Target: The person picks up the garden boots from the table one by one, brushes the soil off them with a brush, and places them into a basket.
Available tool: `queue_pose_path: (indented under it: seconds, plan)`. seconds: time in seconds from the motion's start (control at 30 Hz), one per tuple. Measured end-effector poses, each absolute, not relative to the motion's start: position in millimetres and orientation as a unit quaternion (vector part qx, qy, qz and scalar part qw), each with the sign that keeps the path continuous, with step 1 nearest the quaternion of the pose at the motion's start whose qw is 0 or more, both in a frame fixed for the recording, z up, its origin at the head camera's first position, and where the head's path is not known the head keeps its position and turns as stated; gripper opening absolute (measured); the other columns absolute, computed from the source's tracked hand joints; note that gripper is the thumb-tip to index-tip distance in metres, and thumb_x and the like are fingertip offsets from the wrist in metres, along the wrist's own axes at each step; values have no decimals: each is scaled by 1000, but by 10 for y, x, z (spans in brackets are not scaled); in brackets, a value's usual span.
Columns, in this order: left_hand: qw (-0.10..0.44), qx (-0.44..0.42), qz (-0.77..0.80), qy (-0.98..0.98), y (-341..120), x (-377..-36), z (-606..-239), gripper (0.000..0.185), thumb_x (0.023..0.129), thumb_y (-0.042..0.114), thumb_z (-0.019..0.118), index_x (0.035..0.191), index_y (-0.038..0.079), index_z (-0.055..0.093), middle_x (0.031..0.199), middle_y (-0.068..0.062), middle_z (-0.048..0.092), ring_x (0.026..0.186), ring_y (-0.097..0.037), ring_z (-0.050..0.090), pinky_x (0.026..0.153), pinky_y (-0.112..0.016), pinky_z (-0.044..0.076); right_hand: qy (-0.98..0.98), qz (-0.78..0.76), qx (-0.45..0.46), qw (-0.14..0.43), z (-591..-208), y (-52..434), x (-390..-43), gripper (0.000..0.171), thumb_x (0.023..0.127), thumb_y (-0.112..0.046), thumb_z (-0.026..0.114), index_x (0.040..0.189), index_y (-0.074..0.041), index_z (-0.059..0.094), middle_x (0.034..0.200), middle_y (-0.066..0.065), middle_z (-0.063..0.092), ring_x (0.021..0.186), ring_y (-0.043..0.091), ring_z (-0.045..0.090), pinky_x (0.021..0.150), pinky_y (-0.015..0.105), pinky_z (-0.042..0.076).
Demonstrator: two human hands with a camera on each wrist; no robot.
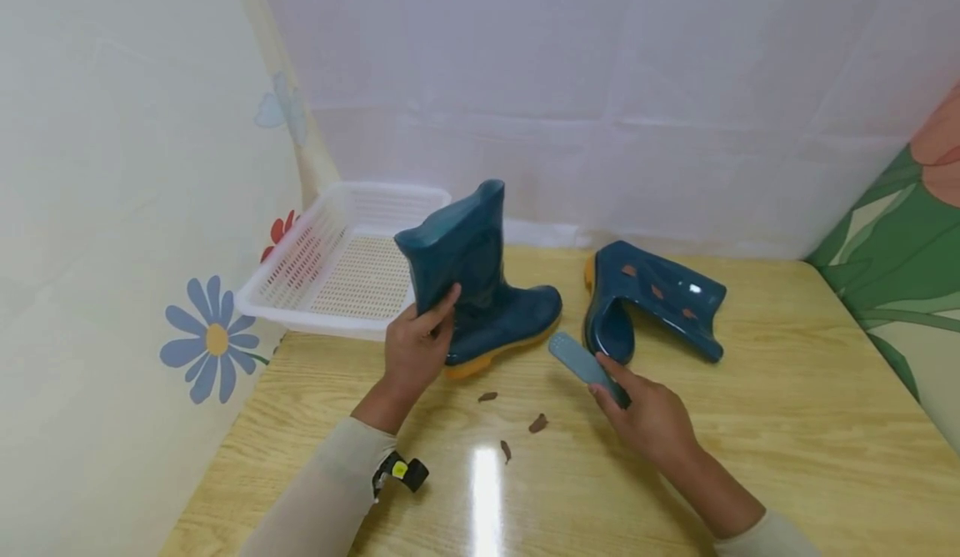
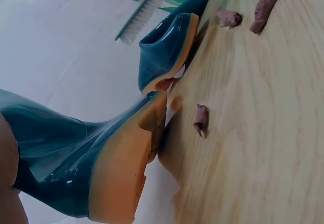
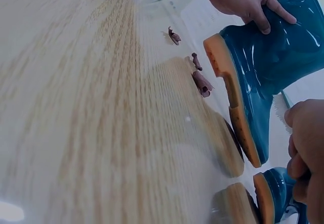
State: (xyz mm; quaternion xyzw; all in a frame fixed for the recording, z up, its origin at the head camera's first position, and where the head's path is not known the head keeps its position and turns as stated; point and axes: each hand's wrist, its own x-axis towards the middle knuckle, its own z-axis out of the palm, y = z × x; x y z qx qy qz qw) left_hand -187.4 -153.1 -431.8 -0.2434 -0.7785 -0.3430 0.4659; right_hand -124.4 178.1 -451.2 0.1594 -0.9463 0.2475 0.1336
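Blue rubber boot (image 1: 480, 282) stands upright on the table (image 1: 787, 424), our left hand (image 1: 415, 348) gripping its shaft, our right hand (image 1: 648, 415) clamped on the brush (image 1: 581, 363). Scraped-off dirt bits (image 1: 537, 424) lie nearby, so we're partway; the second boot (image 1: 660, 303) looks spotty and undone.

A glossy light-wood table (image 1: 787, 424) carries an upright blue boot (image 1: 480, 290), a second blue boot (image 1: 660, 303) lying on its side, and a white mesh basket (image 1: 300, 282) at its back left corner. Three small brown scraps (image 1: 537, 424) lie near the front.
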Motion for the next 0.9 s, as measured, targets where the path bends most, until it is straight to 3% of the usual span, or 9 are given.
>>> queue_pose_path:
  seconds: [0.13,0.23,0.37,0.47,0.57,0.8,0.9]
  plan:
    - [467,-259,-303,-789,-1574,-1875,-4378,38,84,-10,73,116,9,79,112,-30,68,83,-44,71,60,-53,57,-948,247,154,127,-4520,1784,-1247,48,95,-27,75,140,-13,64,58,-8,34,50,8,33,46,27,27]
    - [464,-286,-271,-794,-1613,-1861,-4428,37,84,-9,72,115,10,79,99,-27,69,71,-40,69,54,-51,56,-949,248,151,121,-4525,1790,-1251,48,96,-28,74,140,-13,64,58,-7,34,50,9,33,46,27,27]
    - [466,-326,-238,-788,-1632,-1809,-4464,23,97,0,63,112,8,80,82,-20,67,63,-32,65,51,-46,55,-953,246,142,109,-4528,1812,-1258,48,97,-29,73,142,-14,63,58,-7,35,50,9,34,47,27,27]
    - [473,-360,-225,-772,-1633,-1760,-4482,26,106,11,55,106,6,81,77,-13,67,61,-26,64,49,-41,53,-955,243,135,99,-4522,1832,-1261,48,99,-30,71,143,-14,62,59,-7,37,51,9,35,47,27,28]
    - [484,-390,-201,-757,-1645,-1727,-4500,29,106,10,54,94,8,81,75,-8,67,60,-22,63,50,-38,53,-956,243,134,98,-4514,1850,-1259,48,99,-31,70,142,-13,62,59,-7,37,50,9,35,47,26,29]
    - [480,-452,-172,-732,-1690,-1730,-4521,39,95,-1,53,61,11,66,104,-12,76,90,-29,74,72,-42,60,-953,241,141,116,-4534,1891,-1260,46,98,-29,72,141,-14,64,57,-9,34,49,7,31,46,26,27]
    - [468,-475,-157,-729,-1691,-1734,-4507,42,96,1,55,57,13,64,111,-12,75,95,-30,74,76,-41,60,-953,235,145,125,-4555,1914,-1267,45,98,-28,73,140,-14,65,57,-9,34,49,6,31,46,26,27]
